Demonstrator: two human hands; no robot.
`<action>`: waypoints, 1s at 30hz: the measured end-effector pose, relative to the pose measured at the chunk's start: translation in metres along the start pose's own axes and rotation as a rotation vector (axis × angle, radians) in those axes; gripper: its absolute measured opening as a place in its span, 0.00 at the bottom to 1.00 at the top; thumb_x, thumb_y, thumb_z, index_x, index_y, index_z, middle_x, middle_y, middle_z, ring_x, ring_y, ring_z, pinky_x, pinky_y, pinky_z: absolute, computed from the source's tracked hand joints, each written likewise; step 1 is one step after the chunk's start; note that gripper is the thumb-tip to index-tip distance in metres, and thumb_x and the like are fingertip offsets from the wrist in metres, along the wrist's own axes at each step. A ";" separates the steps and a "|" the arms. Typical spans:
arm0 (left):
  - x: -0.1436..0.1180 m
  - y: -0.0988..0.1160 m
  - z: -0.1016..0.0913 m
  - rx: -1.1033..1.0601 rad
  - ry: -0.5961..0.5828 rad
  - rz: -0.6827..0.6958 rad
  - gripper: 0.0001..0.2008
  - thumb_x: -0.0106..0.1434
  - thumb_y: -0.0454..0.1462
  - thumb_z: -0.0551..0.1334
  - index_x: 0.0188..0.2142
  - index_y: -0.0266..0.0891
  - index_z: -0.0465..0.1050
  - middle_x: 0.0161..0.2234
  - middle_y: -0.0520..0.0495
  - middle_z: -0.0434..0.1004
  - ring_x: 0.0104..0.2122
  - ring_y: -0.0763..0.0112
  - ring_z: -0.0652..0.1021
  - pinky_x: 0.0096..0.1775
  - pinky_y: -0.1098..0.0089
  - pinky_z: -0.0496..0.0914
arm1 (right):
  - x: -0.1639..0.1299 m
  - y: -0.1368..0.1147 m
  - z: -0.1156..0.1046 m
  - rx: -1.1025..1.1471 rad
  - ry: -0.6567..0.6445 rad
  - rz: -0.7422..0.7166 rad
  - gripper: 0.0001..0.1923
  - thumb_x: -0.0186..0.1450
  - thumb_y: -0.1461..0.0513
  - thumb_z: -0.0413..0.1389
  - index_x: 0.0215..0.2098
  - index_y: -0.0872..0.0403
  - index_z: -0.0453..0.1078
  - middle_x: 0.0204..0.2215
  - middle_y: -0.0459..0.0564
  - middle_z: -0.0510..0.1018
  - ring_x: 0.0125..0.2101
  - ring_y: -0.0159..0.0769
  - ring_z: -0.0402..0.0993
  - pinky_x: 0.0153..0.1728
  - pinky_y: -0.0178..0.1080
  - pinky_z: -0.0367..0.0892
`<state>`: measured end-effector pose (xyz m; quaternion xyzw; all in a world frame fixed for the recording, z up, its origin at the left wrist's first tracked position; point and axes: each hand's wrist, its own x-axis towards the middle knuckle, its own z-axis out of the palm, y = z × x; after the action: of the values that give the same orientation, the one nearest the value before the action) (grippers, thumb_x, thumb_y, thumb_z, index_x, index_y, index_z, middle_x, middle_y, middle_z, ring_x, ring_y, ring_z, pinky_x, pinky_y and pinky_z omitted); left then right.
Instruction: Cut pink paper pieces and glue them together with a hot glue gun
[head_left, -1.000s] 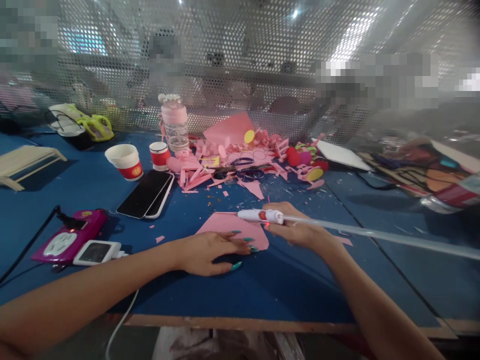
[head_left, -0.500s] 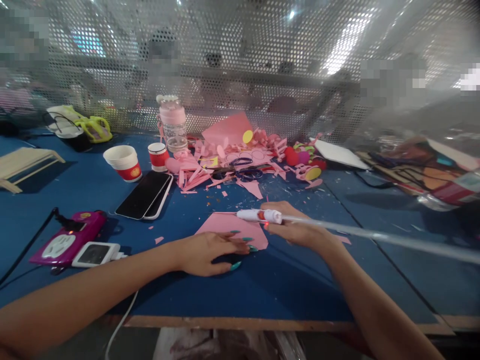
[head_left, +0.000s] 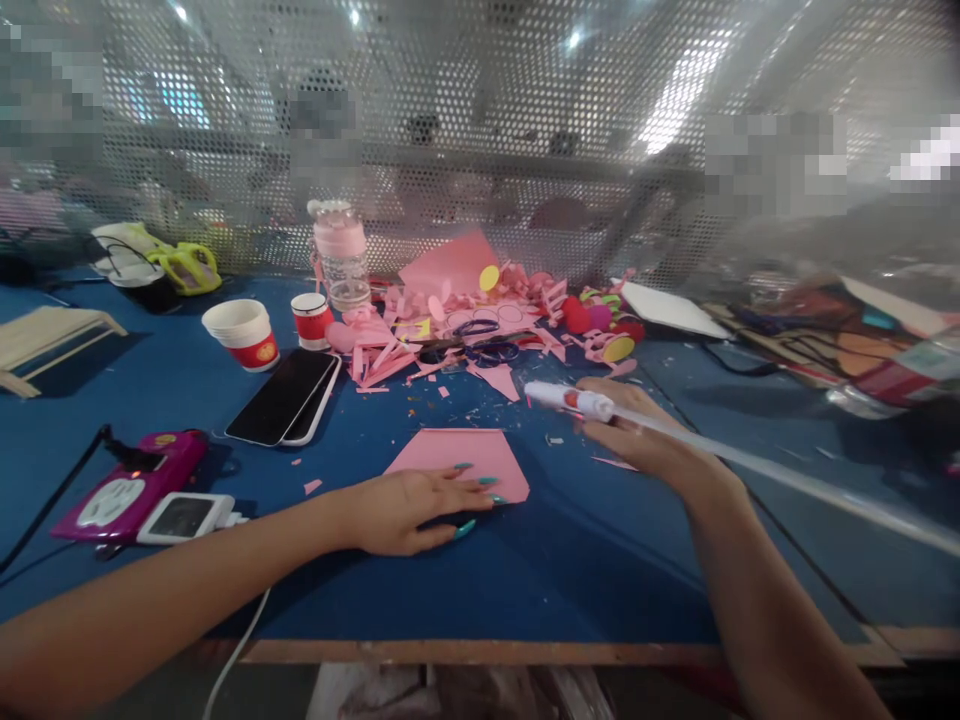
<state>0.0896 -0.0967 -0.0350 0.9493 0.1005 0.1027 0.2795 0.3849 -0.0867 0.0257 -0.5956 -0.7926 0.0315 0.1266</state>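
My left hand lies with outstretched fingers on a pink paper piece with angled corners, pressing it to the blue table. Part of the sheet is hidden under the palm. Up and to the right, clear of the paper, my right hand is wrapped round a white hot glue gun. Its nozzle points left, and a long clear glue stick trails out of its back to the right. A small pink scrap lies just below the right hand.
Behind the paper is a heap of pink scraps with scissors among them. Phones, paper cups, a pink-lidded bottle and a purple power strip stand left. A perforated metal screen closes the back.
My right hand has carried the glue gun away from the paper's top edge, to the right and slightly up. The left hand stays on the paper.
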 end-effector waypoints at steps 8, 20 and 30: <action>-0.004 -0.012 0.012 0.394 0.697 -0.129 0.18 0.67 0.37 0.53 0.56 0.38 0.59 0.47 0.41 0.76 0.51 0.64 0.73 0.52 0.61 0.68 | 0.013 0.018 0.024 -0.364 -0.096 0.233 0.12 0.57 0.66 0.47 0.41 0.60 0.61 0.43 0.63 0.67 0.41 0.49 0.69 0.36 0.43 0.63; 0.001 -0.029 0.023 0.487 0.575 -0.369 0.50 0.61 0.55 0.55 0.64 0.30 0.23 0.54 0.28 0.68 0.58 0.54 0.64 0.56 0.49 0.61 | 0.001 -0.050 0.052 -0.028 0.120 -0.333 0.42 0.51 0.71 0.44 0.65 0.60 0.42 0.60 0.60 0.60 0.60 0.48 0.54 0.57 0.57 0.53; 0.002 -0.028 0.019 0.345 0.395 -0.368 0.48 0.63 0.40 0.58 0.62 0.32 0.15 0.57 0.29 0.64 0.59 0.57 0.62 0.56 0.50 0.62 | -0.003 -0.066 0.074 0.082 -0.123 -0.262 0.44 0.51 0.69 0.45 0.65 0.70 0.37 0.57 0.66 0.64 0.60 0.49 0.56 0.56 0.52 0.60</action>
<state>0.0924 -0.0832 -0.0658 0.9103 0.3388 0.2143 0.1034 0.3060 -0.1009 -0.0332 -0.4781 -0.8680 0.0837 0.1051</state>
